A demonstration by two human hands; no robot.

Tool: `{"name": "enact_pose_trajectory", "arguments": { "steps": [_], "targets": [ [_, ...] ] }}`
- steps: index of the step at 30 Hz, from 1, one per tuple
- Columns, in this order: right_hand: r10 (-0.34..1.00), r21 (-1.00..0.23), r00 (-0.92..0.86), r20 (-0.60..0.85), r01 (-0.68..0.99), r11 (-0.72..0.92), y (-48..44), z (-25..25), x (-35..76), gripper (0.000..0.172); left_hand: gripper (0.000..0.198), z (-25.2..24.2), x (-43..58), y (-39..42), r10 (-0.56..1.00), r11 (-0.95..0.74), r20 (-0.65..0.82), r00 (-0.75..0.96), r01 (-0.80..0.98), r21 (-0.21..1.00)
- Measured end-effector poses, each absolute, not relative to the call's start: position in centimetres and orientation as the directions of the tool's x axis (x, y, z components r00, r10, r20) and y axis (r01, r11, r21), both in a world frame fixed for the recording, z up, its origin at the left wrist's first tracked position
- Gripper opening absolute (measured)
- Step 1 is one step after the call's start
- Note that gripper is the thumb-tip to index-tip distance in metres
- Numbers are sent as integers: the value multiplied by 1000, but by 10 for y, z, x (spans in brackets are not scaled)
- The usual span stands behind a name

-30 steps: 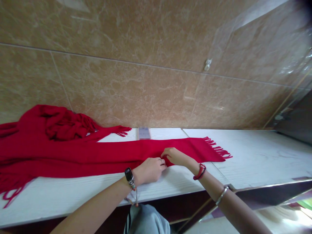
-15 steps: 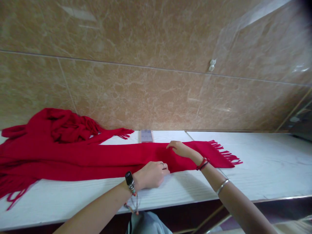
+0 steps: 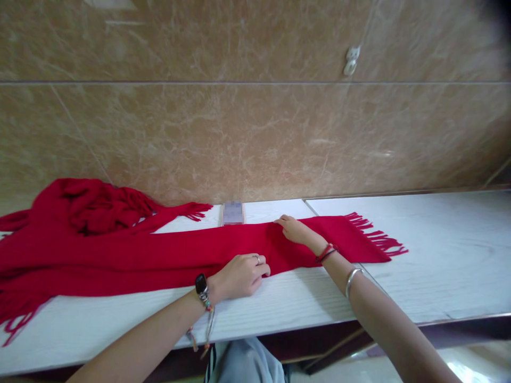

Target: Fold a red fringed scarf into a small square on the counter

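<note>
A long red scarf lies stretched along a white counter, its fringed end at the right. My left hand rests at the scarf's near edge with fingers curled, pinching that edge. My right hand lies on the scarf's far edge, fingers pressed flat on the cloth. I wear a watch on the left wrist, and a red band and a metal bangle on the right.
More red scarves are heaped at the back left against a brown tiled wall. A small blurred card stands at the wall. My grey trouser leg shows below the counter's front edge.
My right hand moved from the scarf's near edge, beside my left hand, to its far edge. My view turned slightly, so the counter appears more level.
</note>
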State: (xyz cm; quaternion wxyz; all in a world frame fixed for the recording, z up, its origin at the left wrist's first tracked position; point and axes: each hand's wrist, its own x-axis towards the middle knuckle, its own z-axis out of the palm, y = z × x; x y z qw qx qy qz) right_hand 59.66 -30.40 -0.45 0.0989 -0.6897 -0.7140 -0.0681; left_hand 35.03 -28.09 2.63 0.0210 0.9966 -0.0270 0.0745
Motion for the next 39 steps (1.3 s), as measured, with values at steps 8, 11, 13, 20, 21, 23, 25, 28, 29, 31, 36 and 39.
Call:
{"name": "enact_pose_trajectory", "arguments": {
  "steps": [8,11,13,20,21,23,25,28,29,31,36,39],
  "targets": [
    [936,-250,-223,273,923,293,-313,11,578,37,19,20,354,-282,-37,-999,194,980,-36,-7],
    [972,-191,-127,198,967,165,-309,3,584,39,20,21,354,-282,-45,-999,182,982,-50,18],
    [984,-158,-15,177,987,43,-305,-2,593,40,21,21,355,-281,-50,-996,197,979,-64,63],
    [977,-177,83,198,983,-48,-306,2,599,40,24,16,353,-280,-1,-990,96,995,-14,139],
    [979,-194,31,200,981,8,-308,4,594,41,26,15,353,-280,7,-990,67,998,-3,140],
    [982,-226,-96,162,965,131,-310,6,582,44,31,15,351,-280,10,-990,40,999,5,139],
    [983,-237,-175,55,954,183,-311,6,574,46,37,14,350,-280,4,-991,33,999,-1,133],
    [988,-202,-124,-89,974,104,-311,-1,575,49,46,13,350,-279,-12,-994,13,1000,-14,110],
    [990,-180,-84,-109,982,63,-311,-5,578,49,48,12,350,-279,-18,-995,2,1000,-18,100],
    [994,-127,1,-106,992,-14,-311,-11,587,49,50,12,351,-278,-26,-996,-21,999,-24,83],
    [991,-62,130,30,990,-128,-311,-18,594,48,47,12,351,-276,-26,-993,9,1000,-27,115],
    [989,-97,44,142,995,-31,-309,-17,580,50,45,8,351,-272,138,-982,136,981,118,145]
  ]
}}
